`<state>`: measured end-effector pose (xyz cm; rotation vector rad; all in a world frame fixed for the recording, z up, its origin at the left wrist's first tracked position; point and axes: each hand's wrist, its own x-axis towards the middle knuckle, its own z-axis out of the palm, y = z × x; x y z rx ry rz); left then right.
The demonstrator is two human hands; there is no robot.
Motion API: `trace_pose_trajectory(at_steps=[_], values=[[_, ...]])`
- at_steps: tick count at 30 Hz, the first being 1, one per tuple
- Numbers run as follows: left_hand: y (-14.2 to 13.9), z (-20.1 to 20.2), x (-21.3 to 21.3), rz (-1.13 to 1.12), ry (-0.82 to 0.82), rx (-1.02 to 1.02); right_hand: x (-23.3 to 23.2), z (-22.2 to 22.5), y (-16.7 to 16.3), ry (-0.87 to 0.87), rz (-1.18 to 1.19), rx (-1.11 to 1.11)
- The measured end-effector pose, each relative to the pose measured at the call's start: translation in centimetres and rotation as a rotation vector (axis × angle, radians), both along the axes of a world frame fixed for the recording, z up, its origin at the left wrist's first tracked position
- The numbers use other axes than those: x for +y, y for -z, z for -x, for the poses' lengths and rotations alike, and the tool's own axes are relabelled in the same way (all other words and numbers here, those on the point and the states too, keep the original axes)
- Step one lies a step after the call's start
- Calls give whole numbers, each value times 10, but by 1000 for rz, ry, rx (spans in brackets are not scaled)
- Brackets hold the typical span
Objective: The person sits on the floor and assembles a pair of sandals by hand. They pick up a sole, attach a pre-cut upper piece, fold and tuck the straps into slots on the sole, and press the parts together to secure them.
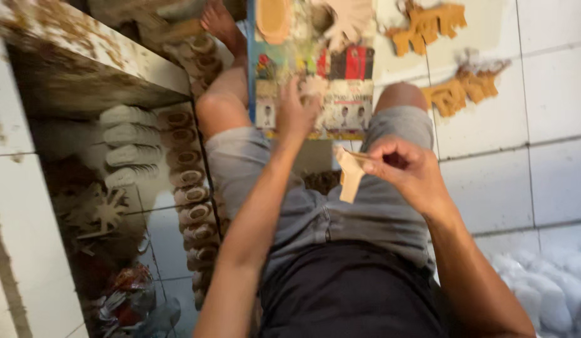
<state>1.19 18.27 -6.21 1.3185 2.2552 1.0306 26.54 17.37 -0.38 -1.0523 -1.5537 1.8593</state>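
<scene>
I sit on a tiled floor with my knees apart. My right hand (408,170) pinches a thin stick with a flat, pale tan piece (349,176) hanging from it over my lap. My left hand (296,112) reaches forward onto a colourful printed board (340,94) lying between my legs; its fingers curl around a small pale lump (315,84), though blur hides the grip. A tan hand-shaped cut-out (350,19) and an oval tan piece (273,19) lie on the far part of the board.
Rows of brown cup-shaped moulded pieces (191,181) and pale ribbed pieces (130,147) lie at my left under a dirty slab (83,56). Tan animal-shaped cut-outs (428,25) rest on the white tiles at upper right. White lumps (547,288) sit at lower right.
</scene>
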Motion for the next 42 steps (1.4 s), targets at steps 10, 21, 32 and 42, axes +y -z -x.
trace_pose_trajectory(at_steps=[10, 21, 32, 42], values=[[17, 1, 27, 98, -71, -459, -6, -19, 16, 188, -103, -44], [-16, -31, -45, -25, -139, -1392, -6, 24, -19, 137, -898, -268], [-21, -71, -79, -298, -8, -1668, -3, 12, -12, 28, -677, -236], [-40, -86, -99, -647, 32, -1426, -11, 16, -18, 57, -1060, 27]])
